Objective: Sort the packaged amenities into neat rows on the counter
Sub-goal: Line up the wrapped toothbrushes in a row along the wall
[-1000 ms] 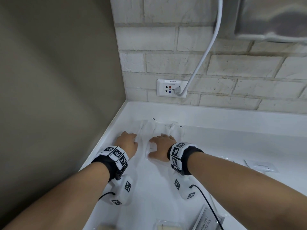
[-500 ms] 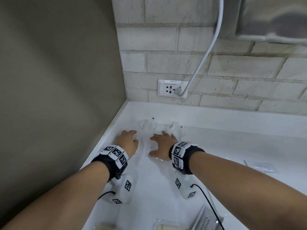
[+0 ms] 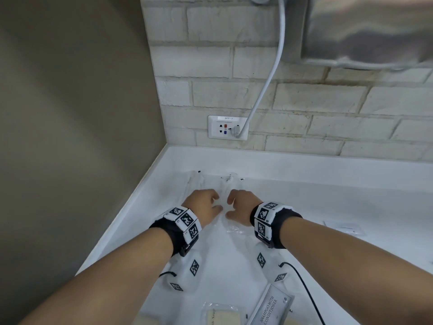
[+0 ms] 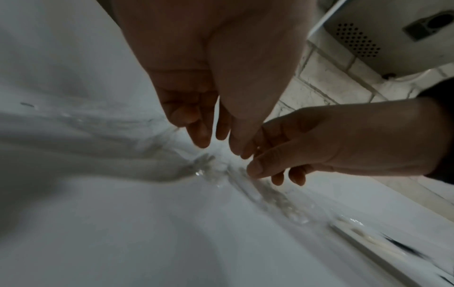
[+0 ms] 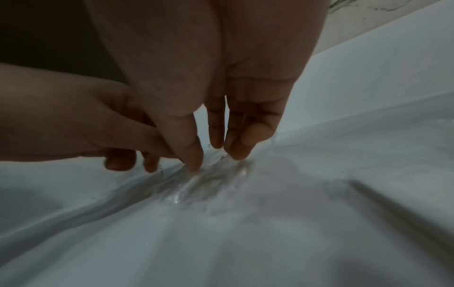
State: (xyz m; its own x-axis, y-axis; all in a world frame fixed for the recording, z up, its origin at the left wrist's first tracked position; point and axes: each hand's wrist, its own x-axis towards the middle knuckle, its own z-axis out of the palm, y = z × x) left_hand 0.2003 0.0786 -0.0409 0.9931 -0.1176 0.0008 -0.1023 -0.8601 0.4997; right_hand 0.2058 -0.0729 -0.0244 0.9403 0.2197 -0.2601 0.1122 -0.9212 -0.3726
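Observation:
Several clear plastic packets (image 3: 223, 184) lie side by side on the white counter (image 3: 304, 195) near its back left corner. My left hand (image 3: 203, 205) and right hand (image 3: 239, 207) are knuckles-up and nearly touching over them. In the right wrist view my right thumb and fingers (image 5: 238, 151) straddle a bunched strip of clear wrap (image 5: 211, 180) and pinch it. In the left wrist view my left fingers (image 4: 199, 136) point down, fairly straight, just over the same crinkled wrap (image 4: 209, 163). What the wrap contains does not show.
A shampoo sachet (image 3: 269, 306) and a soap packet (image 3: 222, 315) lie at the near edge. A flat white packet (image 3: 344, 228) sits to the right. A brown wall (image 3: 70, 137) bounds the counter's left side. Behind are a wall socket (image 3: 227, 127), a white cord (image 3: 264, 90) and a metal unit (image 3: 370, 31).
Both hands lay apart, spread on separate packets. They have drawn together at the middle packet, and their fingers now point down at it.

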